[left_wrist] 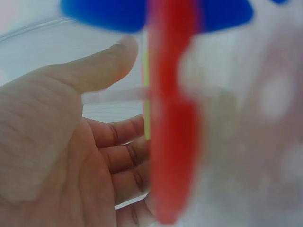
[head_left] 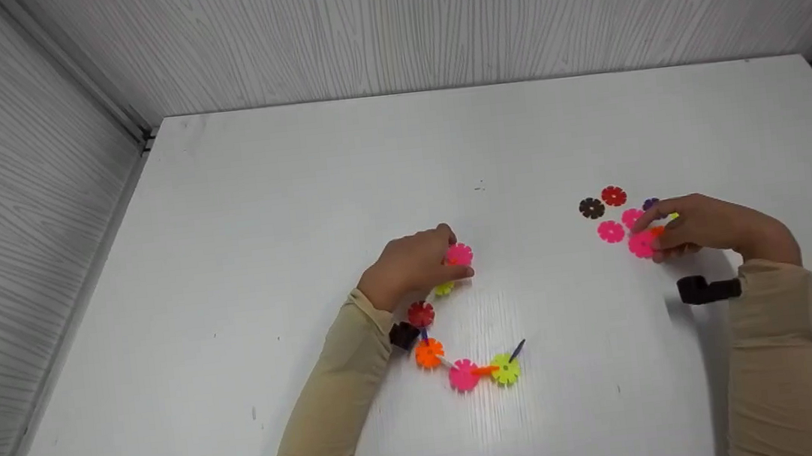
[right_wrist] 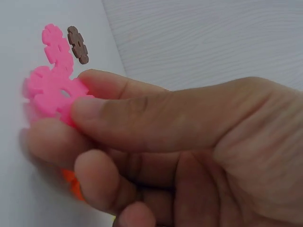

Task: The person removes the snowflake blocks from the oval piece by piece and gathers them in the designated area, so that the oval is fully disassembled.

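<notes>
A chain of slotted plastic discs (head_left: pixel 429 353) curves over the tabletop (head_left: pixel 282 196), left of its middle and nearer the front edge than the back. Flat discs alternate with upright ones, probably because their slots join crosswise.

The left hand (head_left: pixel 413 261) is at the chain's back end, thumb and forefinger on either side of a pink end disc (head_left: pixel 460 254), perhaps to steady it; I cannot tell whether they squeeze it. Over toward the right edge, the right hand (head_left: pixel 700 227) pinches a loose pink disc (right_wrist: pixel 45 97) between thumb and forefinger. That grip leaves many slots exposed, likely handy for joining.

Just beside it lie spare discs, including a brown disc (head_left: pixel 592 208) and a red disc (head_left: pixel 614 196), seemingly grouped within easy reach.

No brand, label or readable writing shows; the dark specks (head_left: pixel 479 188) toward the back edge form no letters.
</notes>
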Tool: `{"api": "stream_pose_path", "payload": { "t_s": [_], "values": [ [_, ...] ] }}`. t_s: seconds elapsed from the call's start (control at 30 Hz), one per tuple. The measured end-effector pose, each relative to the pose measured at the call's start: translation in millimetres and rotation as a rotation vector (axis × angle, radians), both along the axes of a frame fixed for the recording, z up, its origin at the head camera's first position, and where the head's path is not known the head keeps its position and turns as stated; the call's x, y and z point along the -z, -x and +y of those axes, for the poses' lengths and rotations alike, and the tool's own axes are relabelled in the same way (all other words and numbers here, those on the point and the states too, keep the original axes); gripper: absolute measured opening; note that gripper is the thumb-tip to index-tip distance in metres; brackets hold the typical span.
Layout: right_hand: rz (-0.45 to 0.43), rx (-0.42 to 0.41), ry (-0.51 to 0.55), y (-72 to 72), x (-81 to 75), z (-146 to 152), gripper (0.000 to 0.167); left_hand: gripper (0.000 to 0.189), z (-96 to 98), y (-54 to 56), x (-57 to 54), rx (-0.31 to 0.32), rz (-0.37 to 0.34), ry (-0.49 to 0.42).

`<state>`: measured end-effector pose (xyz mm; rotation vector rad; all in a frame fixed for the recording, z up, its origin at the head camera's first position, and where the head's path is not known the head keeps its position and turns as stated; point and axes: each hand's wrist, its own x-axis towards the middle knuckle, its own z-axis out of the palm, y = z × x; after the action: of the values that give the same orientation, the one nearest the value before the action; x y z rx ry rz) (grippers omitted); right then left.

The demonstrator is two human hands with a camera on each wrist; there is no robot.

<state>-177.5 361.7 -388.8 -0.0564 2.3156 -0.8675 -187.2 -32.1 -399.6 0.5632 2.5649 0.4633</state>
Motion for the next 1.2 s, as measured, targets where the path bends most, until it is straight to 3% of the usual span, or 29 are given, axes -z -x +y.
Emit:
{"api": "stream_pose_path", "payload": {
  "t_s": [0.17, 0.4, 0.73, 0.93, 1.2],
  "values": [
    [-0.006, -0.017, -0.008, 2.0, 1.2, -5.9, 0.039, 0.059, -0.6, -0.2, -2.7, -0.001, -0.005, 0.056],
    [0.006, -0.02, -0.022, 1.6, 1.3, -9.5, 0.041, 0.043, 0.1, -0.1, -2.8, 0.031, 0.02, 0.098],
    [0.032, -0.018, -0.039, 1.1, -2.0, -7.3, 0.038, 0.035, 1.8, 0.1, -3.1, 0.015, 0.023, 0.058],
    [0.1, -0.002, -0.046, 2.1, -7.4, -9.6, 0.038, 0.038, 3.2, -1.3, -5.3, 0.025, 0.001, 0.023],
    [0.158, -0.011, 0.006, 0.4, -16.6, -22.2, 0.038, 0.039, 2.2, -0.1, -5.5, 0.048, -0.086, -0.053]
  ]
}}
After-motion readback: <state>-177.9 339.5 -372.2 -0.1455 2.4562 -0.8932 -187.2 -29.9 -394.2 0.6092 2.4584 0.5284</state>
